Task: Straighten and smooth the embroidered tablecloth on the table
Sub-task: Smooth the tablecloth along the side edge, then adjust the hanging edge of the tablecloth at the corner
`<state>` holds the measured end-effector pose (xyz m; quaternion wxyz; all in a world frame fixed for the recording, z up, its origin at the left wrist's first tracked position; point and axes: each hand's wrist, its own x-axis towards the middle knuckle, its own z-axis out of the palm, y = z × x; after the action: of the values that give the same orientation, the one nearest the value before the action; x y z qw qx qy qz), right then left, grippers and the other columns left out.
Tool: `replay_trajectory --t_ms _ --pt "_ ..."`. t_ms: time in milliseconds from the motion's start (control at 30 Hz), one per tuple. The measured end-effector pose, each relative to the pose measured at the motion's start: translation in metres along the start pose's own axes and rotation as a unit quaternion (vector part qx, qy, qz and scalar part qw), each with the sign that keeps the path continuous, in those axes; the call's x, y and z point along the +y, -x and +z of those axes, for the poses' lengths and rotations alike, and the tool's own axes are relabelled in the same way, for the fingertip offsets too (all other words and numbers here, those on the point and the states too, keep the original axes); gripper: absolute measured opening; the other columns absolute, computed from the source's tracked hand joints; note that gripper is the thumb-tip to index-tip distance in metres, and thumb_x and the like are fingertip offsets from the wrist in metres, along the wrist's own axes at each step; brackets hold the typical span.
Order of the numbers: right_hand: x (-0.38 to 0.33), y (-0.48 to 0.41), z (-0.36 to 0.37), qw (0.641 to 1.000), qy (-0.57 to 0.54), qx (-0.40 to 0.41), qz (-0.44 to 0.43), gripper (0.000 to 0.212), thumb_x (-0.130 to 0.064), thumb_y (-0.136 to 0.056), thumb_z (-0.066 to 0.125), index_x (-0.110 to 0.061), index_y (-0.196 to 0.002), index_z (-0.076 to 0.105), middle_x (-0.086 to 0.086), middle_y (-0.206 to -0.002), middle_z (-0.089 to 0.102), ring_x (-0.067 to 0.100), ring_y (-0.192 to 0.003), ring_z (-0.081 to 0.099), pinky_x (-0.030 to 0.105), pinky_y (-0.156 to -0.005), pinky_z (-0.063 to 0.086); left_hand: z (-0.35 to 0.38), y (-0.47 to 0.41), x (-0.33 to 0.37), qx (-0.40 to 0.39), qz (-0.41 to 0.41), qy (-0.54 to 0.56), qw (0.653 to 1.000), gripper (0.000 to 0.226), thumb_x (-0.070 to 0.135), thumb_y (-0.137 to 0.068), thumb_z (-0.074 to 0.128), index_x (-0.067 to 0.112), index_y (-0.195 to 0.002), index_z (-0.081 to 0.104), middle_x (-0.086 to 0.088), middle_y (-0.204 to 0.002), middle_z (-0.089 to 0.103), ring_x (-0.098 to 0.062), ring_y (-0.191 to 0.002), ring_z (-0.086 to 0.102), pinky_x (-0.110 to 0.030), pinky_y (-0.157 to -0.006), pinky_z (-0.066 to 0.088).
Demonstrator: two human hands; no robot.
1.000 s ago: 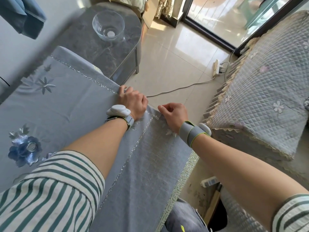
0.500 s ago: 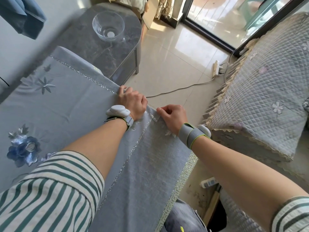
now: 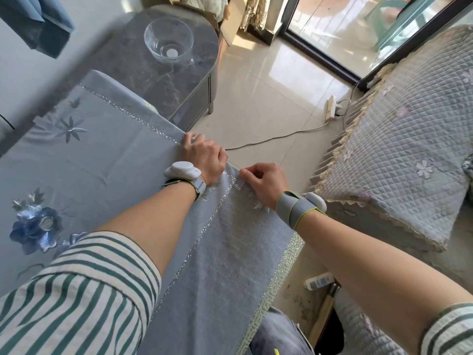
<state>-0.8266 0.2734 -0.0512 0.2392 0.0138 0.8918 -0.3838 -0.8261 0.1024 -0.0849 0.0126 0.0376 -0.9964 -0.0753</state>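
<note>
1. Gripping the far edge of the blue-grey embroidered tablecloth (image 3: 102, 162), the left hand (image 3: 206, 160) has its fingers curled over the edge.
2. The right hand (image 3: 265, 184), just beside the left at 4 o'clock, pinches the cloth's edge between thumb and curled fingers.
3. The tablecloth lies spread over the table, its trimmed side hanging down toward 6 o'clock.
4. At 11 o'clock, a glass bowl (image 3: 167, 43) sits on a dark side table (image 3: 194, 80).

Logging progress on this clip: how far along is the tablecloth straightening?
Done: the tablecloth lies mostly flat around the blue flower. In hand: the left hand grips its edge at the far corner; the right hand pinches the overhang beside it. Left: faint creases mid-cloth need smoothing.
</note>
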Motion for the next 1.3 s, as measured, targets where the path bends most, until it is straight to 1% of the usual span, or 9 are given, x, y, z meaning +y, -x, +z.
replay_trajectory --t_ms 267,400,533,600,667,767,900,1167,1300 --pt "0.001 0.002 0.003 1.0 0.011 0.006 -0.004 0.026 -0.04 -0.086 0.066 -0.017 -0.092 0.076 -0.001 -0.084 0.074 0.014 -0.08 0.067 0.029 -0.076 0.056 0.001 0.001 -0.001 0.004 0.003 0.007 1.0 0.048 0.03 -0.087 0.03 0.013 -0.065 0.07 -0.003 -0.073 0.071 -0.027 -0.08 0.057 -0.039 -0.095 0.023" --pt "-0.001 0.005 0.001 1.0 0.028 -0.005 -0.003 0.025 -0.04 -0.087 0.065 -0.017 -0.092 0.074 -0.002 -0.083 0.071 0.014 -0.079 0.065 0.027 -0.075 0.053 0.001 0.003 0.0 -0.005 0.002 0.013 1.0 0.051 0.031 -0.086 0.027 0.011 -0.068 0.07 -0.005 -0.076 0.071 -0.028 -0.082 0.057 -0.039 -0.096 0.022" --pt "-0.007 0.005 0.002 0.997 0.07 -0.028 0.0 0.021 -0.041 -0.088 0.061 -0.022 -0.088 0.07 -0.002 -0.084 0.07 0.018 -0.082 0.066 0.033 -0.079 0.055 -0.007 0.002 -0.001 -0.047 -0.018 0.04 0.998 0.045 0.03 -0.092 0.03 0.011 -0.086 0.07 -0.007 -0.096 0.069 -0.028 -0.1 0.054 -0.039 -0.105 0.02" --pt "-0.015 0.006 -0.001 0.989 0.14 -0.057 -0.007 0.024 -0.042 -0.09 0.057 -0.021 -0.09 0.069 0.002 -0.087 0.072 0.024 -0.085 0.067 0.036 -0.08 0.056 -0.019 0.007 -0.003 -0.06 -0.045 0.079 0.994 0.033 0.027 -0.093 0.038 0.012 -0.098 0.067 -0.01 -0.108 0.064 -0.03 -0.109 0.05 -0.039 -0.105 0.025" --pt "-0.026 0.007 -0.007 0.971 0.226 -0.071 -0.019 0.03 -0.04 -0.092 0.052 -0.021 -0.109 0.067 0.008 -0.107 0.07 0.03 -0.102 0.064 0.037 -0.086 0.052 -0.035 0.015 -0.006 -0.045 -0.071 0.12 0.989 0.027 0.021 -0.092 0.043 0.012 -0.105 0.066 -0.011 -0.114 0.059 -0.031 -0.113 0.047 -0.039 -0.098 0.033" --pt "-0.05 0.02 -0.011 0.941 0.317 -0.055 -0.107 0.04 -0.033 -0.095 0.046 -0.022 -0.133 0.053 0.005 -0.134 0.055 0.028 -0.125 0.048 0.039 -0.094 0.044 -0.067 0.047 -0.021 -0.024 -0.127 0.145 0.981 0.024 0.014 -0.09 0.046 0.01 -0.104 0.065 -0.013 -0.114 0.058 -0.032 -0.111 0.05 -0.039 -0.09 0.039" --pt "-0.08 0.05 0.006 0.909 0.353 -0.065 -0.213 0.037 -0.027 -0.094 0.046 -0.024 -0.129 0.056 0.004 -0.131 0.054 0.026 -0.124 0.046 0.039 -0.091 0.045 -0.097 0.109 -0.048 -0.032 -0.234 0.161 0.958 0.024 0.015 -0.09 0.045 0.01 -0.101 0.065 -0.012 -0.113 0.061 -0.034 -0.106 0.056 -0.038 -0.084 0.046" --pt "-0.102 0.107 0.062 0.855 0.4 -0.167 -0.283 0.036 -0.03 -0.089 0.053 -0.024 -0.124 0.06 0.003 -0.131 0.058 0.028 -0.121 0.053 0.037 -0.096 0.046 -0.132 0.239 -0.089 -0.01 -0.382 0.145 0.913 0.022 0.016 -0.09 0.047 0.011 -0.094 0.067 -0.01 -0.107 0.065 -0.035 -0.096 0.06 -0.036 -0.076 0.049" --pt "-0.104 0.151 0.099 0.832 0.411 -0.216 -0.305 0.034 -0.033 -0.086 0.056 -0.026 -0.119 0.063 0.002 -0.125 0.064 0.029 -0.116 0.058 0.035 -0.093 0.048 -0.144 0.317 -0.101 -0.017 -0.44 0.135 0.888 0.022 0.017 -0.091 0.047 0.008 -0.098 0.067 -0.015 -0.111 0.064 -0.037 -0.101 0.059 -0.038 -0.078 0.047"
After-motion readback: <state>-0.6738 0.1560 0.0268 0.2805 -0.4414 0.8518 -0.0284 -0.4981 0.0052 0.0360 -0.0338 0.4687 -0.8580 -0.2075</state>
